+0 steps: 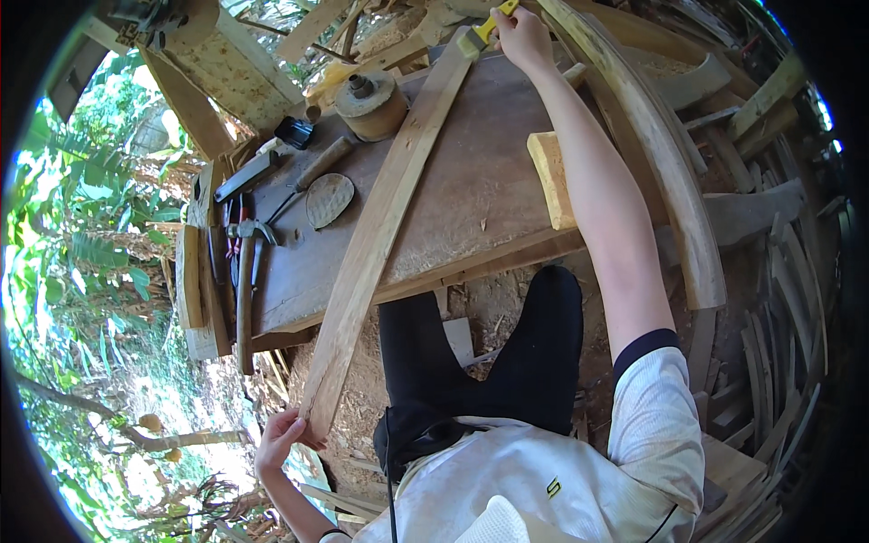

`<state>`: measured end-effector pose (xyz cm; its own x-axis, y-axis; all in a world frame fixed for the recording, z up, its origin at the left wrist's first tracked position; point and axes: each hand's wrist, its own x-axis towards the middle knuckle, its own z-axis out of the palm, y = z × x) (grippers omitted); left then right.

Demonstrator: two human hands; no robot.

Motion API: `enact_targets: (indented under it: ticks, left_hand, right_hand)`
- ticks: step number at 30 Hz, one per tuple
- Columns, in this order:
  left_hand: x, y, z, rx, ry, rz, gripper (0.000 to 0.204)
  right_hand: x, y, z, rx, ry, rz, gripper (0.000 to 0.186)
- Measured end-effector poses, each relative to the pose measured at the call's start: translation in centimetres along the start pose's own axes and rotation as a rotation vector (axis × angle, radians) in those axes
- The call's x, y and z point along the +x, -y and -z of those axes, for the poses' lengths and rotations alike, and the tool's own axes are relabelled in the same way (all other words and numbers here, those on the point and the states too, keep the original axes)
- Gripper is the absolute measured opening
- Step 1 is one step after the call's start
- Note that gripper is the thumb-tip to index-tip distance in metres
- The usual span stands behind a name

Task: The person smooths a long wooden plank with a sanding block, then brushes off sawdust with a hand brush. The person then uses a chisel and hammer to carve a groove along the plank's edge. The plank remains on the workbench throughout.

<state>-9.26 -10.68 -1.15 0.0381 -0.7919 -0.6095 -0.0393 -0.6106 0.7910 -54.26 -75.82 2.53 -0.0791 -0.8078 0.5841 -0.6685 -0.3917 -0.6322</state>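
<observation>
A long, flat wooden board [387,204] lies slantwise over the workbench [489,172], its near end sticking out past the front edge. My left hand [282,441] grips that near end, thumb on top and fingers curled under it. Stretched out to the far side, my right hand [523,38] is closed round the yellow handle of a paintbrush [480,36]. The pale bristles rest at the board's far end; whether they press on it is hard to tell.
Left of the board lie a hammer [246,244], a round flat disc [329,200], a small black tray [294,132] and a round container [372,106]. A yellowish wood block [551,181] sits under my right forearm. Long curved timber [670,172] and scrap wood crowd the right.
</observation>
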Motion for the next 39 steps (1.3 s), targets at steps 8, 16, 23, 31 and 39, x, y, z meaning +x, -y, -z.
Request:
enact_targets:
  ticks: [8, 16, 23, 31, 39]
  left_hand:
    - [4.4, -6.6, -7.1, 0.798, -0.486, -0.26, 0.097]
    - [5.6, -6.5, -9.6, 0.977, -0.504, -0.406, 0.098]
    - [3.2, -6.5, -8.0, 0.882, -0.479, -0.254, 0.086]
    - [2.3, -5.2, -5.5, 0.812, -0.493, -0.167, 0.089]
    - [1.2, -4.2, -4.7, 0.827, -0.545, -0.192, 0.091]
  right_hand:
    - [-0.2, -0.2, 1.0, -0.067, -0.03, 0.022, 0.047]
    - [-0.6, 0.0, -1.3, 0.19, 0.141, -0.088, 0.046]
    - [-0.5, -1.4, -1.7, 0.178, 0.085, -0.114, 0.038]
    - [-0.9, 0.7, 0.6, -0.047, 0.01, -0.105, 0.055]
    - [-1.9, 4.4, 1.7, -0.074, 0.072, -0.337, 0.054]
